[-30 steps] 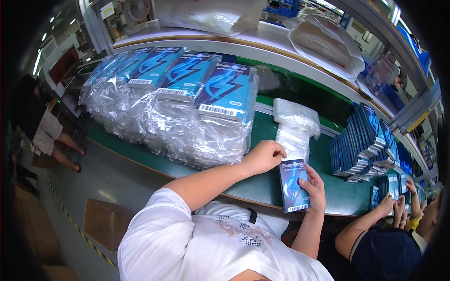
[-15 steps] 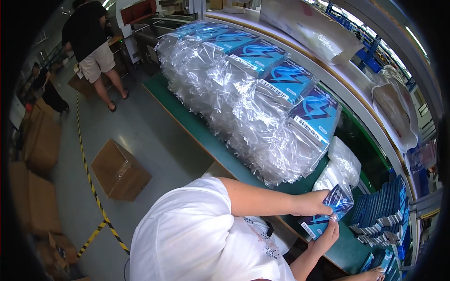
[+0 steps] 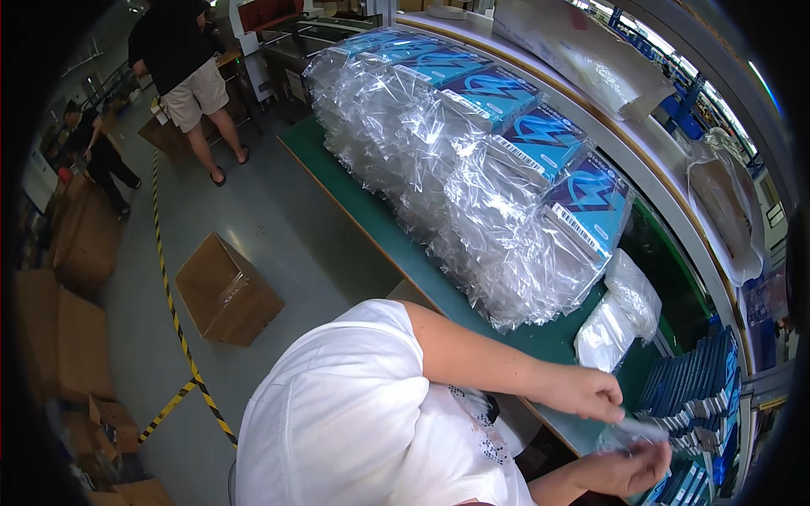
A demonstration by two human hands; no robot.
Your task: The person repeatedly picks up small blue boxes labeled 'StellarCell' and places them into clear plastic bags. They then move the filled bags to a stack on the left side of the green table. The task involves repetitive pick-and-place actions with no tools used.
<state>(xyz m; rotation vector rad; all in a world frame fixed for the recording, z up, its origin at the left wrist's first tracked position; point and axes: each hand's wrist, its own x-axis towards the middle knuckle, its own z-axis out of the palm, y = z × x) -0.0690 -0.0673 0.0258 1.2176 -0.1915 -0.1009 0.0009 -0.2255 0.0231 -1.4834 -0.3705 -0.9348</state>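
One film-covered item [image 3: 645, 428], pale, motion-blurred, at 4 o'clock from view centre, between left hand [image 3: 595, 394] and right hand [image 3: 634, 469]. Left hand: on the item's 10 o'clock side, fingers curled in, tips bunched at the item's edge; blur, can't tell if pinching it. Right hand: on the item's 5 o'clock side, fingers mostly closed round the lower part, holding it. Contents of the film can't be made out. Stacked blue boxes [image 3: 690, 379], thin, just past the hands toward 3 o'clock. Clear plastic bags [image 3: 620, 310], flat and folded, at 3–4 o'clock, on green table [image 3: 361, 200], near the left hand. Big pile of bagged blue boxes [image 3: 451, 173] on same table, 12–1 o'clock, film crumpled along the near side. Shelf [image 3: 650, 145] behind at 1–2 o'clock, white bag [image 3: 582, 59] on it. Floor side: open brown carton [image 3: 224, 291] at 8–9 o'clock, yellow-black tape [image 3: 175, 325] beside it, standing person in dark top and light shorts [image 3: 191, 88] at 10 o'clock.
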